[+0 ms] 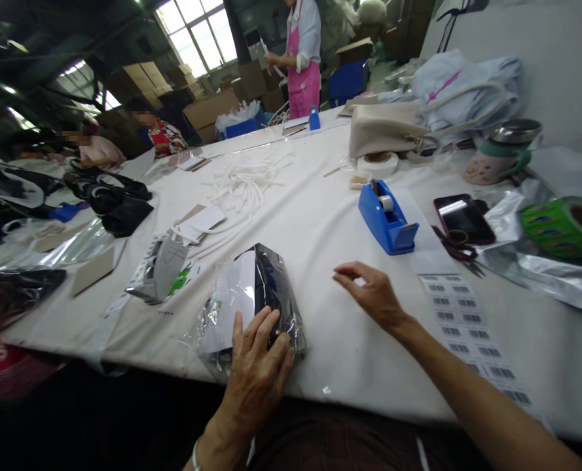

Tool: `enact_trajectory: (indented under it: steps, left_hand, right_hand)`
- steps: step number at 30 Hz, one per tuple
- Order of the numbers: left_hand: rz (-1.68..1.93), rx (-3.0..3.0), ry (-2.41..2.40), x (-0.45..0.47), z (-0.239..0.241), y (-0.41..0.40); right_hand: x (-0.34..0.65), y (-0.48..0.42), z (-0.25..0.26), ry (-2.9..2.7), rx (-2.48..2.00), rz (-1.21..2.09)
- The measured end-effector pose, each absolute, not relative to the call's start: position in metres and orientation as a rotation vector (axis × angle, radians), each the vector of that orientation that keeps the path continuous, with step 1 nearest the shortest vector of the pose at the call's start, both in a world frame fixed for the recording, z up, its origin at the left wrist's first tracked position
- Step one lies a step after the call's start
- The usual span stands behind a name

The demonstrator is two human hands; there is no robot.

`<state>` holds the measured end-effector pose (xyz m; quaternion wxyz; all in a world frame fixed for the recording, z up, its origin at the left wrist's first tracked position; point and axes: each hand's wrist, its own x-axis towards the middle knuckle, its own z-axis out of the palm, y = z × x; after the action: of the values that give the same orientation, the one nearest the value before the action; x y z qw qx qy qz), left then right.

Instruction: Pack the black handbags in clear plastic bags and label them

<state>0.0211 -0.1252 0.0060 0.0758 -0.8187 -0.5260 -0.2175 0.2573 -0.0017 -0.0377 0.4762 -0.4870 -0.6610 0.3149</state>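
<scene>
My left hand lies with fingers stretched over a clear plastic package, pressing on its top. Inside the package show a black item with small gold-coloured studs and a white sheet. My right hand is raised over the table to the right of the package, thumb and forefinger brought together in a pinch. Whatever is between those fingertips, if anything, is too small to make out. Beyond that hand stands a blue tape dispenser. A strip of barcode labels runs beneath my right forearm.
White cords are heaped mid-table. Left of the package is a grey-white dispenser; black bags lie farther left. At right are a phone, scissors, a green roll and a mug. Several people work beyond.
</scene>
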Motion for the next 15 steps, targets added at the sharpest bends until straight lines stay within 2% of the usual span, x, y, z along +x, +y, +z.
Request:
enact_trajectory:
  steps: [3, 5, 10, 15]
  left_hand:
    - [-0.656, -2.459, -1.557, 0.019, 0.003, -0.124]
    - [-0.664, -2.462, -1.499, 0.014, -0.001, -0.123]
    - [-0.777, -2.45, -1.34, 0.004, -0.017, -0.115]
    - [-0.958, -2.422, -1.433, 0.007, -0.021, -0.115]
  right_hand:
    - [0.322, 0.022, -0.022, -1.458, -1.346, 0.231]
    - [0.358, 0.042, -0.017, -1.347, -1.452, 0.115]
    - [0.402, 0.087, -0.024, -1.206, -1.618, 0.702]
    - [0.401, 0.108, -0.028, -1.218, -1.583, 0.92]
